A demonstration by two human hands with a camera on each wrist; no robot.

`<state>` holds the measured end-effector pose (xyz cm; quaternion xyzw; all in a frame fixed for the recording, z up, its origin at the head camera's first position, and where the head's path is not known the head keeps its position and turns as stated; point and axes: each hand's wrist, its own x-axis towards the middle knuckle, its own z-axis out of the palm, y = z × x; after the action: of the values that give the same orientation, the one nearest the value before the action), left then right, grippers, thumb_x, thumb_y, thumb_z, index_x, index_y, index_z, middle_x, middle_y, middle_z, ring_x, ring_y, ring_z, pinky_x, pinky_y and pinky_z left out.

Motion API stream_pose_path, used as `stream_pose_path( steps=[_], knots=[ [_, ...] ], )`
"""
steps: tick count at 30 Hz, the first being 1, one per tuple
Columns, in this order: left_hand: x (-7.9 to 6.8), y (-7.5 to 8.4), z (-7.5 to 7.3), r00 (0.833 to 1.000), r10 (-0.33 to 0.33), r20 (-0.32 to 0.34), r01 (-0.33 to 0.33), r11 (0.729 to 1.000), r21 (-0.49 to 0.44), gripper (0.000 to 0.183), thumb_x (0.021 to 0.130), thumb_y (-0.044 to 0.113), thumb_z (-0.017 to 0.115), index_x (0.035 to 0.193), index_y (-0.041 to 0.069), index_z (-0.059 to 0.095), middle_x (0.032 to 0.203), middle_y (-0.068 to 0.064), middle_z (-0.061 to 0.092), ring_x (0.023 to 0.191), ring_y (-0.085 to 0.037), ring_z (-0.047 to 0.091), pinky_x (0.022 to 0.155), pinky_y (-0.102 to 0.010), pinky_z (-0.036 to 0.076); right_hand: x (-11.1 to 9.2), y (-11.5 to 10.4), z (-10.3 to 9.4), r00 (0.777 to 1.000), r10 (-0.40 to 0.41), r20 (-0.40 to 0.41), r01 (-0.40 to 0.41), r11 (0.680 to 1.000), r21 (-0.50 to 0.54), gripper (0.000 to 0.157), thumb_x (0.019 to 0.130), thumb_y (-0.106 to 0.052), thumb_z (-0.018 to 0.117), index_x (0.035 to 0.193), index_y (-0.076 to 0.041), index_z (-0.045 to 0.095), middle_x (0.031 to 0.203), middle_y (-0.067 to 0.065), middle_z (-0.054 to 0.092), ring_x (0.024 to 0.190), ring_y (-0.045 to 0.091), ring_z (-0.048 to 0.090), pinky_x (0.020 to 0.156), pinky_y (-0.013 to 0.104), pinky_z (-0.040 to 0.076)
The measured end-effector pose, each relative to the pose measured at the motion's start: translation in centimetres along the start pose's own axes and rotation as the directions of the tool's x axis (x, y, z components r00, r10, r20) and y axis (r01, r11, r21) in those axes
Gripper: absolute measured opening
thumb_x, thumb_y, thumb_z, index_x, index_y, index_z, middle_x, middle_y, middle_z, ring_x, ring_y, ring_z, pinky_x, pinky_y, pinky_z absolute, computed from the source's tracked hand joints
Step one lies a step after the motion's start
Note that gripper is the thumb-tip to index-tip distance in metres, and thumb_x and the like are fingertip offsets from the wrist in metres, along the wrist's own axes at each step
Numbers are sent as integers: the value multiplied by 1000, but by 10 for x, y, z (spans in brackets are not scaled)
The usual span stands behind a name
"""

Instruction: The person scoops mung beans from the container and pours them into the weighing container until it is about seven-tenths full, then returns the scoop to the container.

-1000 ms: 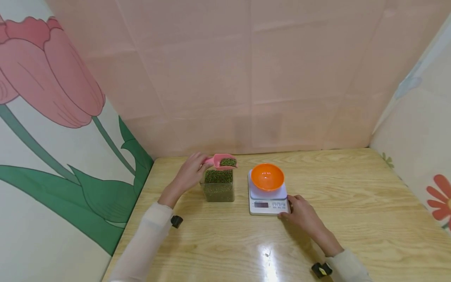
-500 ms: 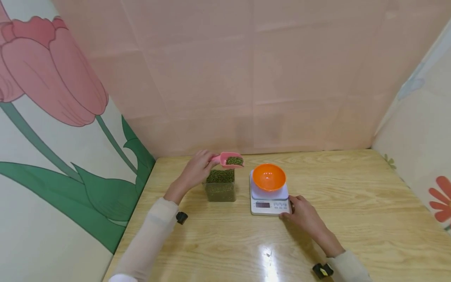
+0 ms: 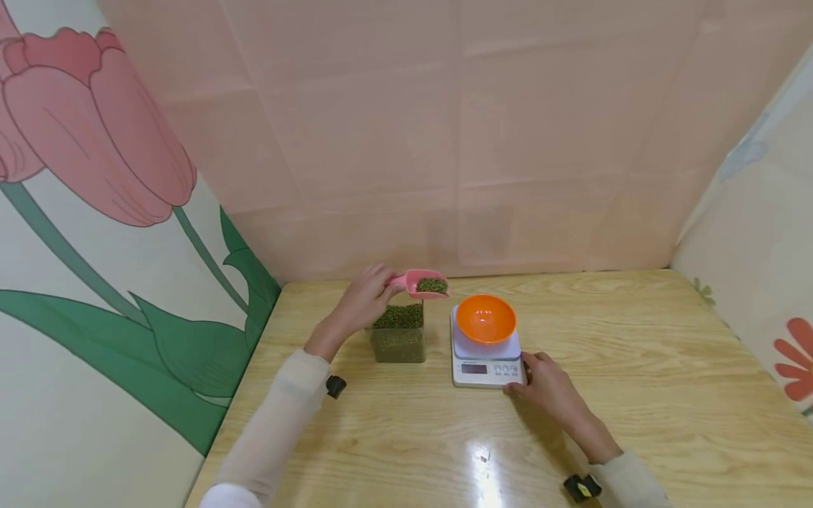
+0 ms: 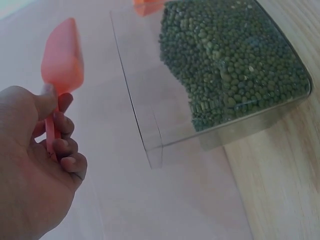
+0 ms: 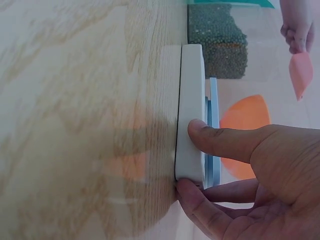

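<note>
My left hand (image 3: 366, 296) grips a pink scoop (image 3: 416, 277) by its handle, with green mung beans (image 3: 432, 286) in its bowl end. The scoop is held level above the right rim of a clear plastic container (image 3: 399, 347) mostly full of the same beans. To the right, an orange bowl (image 3: 485, 317) rests on the platform of a white kitchen scale (image 3: 466, 381). My right hand (image 3: 551, 386) holds the scale's front right corner, thumb on the front side and fingers round the corner, as the right wrist view (image 5: 192, 90) shows.
A light wooden table (image 3: 394, 430) carries everything. A pink sheet (image 3: 381, 141) rises behind its back edge, and a wall panel with a painted tulip (image 3: 121, 141) borders the left. Dark wrist cameras sit at both sleeves.
My left hand has carried the loaded scoop rightward and slightly up, from over the container toward the bowl. The right hand keeps its hold on the scale.
</note>
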<state>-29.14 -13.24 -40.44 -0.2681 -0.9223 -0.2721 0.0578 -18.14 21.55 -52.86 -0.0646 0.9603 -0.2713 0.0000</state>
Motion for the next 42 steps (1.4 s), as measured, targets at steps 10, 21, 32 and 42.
stream_pose_path(
  steps=[10,21,32,42],
  knots=[
    [9,11,6,999,25,24,-25,1000,-3,32,111,32,55,125,8,70,117,-6,69,108,-23,58,93,-42,52,-1,1,1,1000,-20,-19,20,1000,-12,69,82,-19,93,132,17,61,108,28,67,84,28,61,69,39,56],
    [20,19,18,998,53,45,-56,997,51,32,111,32,57,123,6,71,113,-8,69,107,-25,59,94,-42,51,-1,1,1,1000,-18,-23,18,1000,-7,69,82,-18,93,132,17,61,107,26,66,82,26,58,66,34,52],
    [26,27,28,994,45,96,-55,993,103,36,111,31,56,134,7,69,124,-9,69,117,-27,59,101,-42,53,0,2,2,999,-17,-29,16,1000,-8,69,82,-19,93,132,17,62,107,27,67,83,27,59,67,35,51],
    [29,33,35,989,69,131,-96,974,207,36,112,32,56,133,6,69,128,-8,69,122,-25,60,108,-39,52,0,0,1,999,-23,-24,22,1000,-13,70,82,-19,94,131,18,61,106,26,67,85,28,60,69,38,53]
  ],
)
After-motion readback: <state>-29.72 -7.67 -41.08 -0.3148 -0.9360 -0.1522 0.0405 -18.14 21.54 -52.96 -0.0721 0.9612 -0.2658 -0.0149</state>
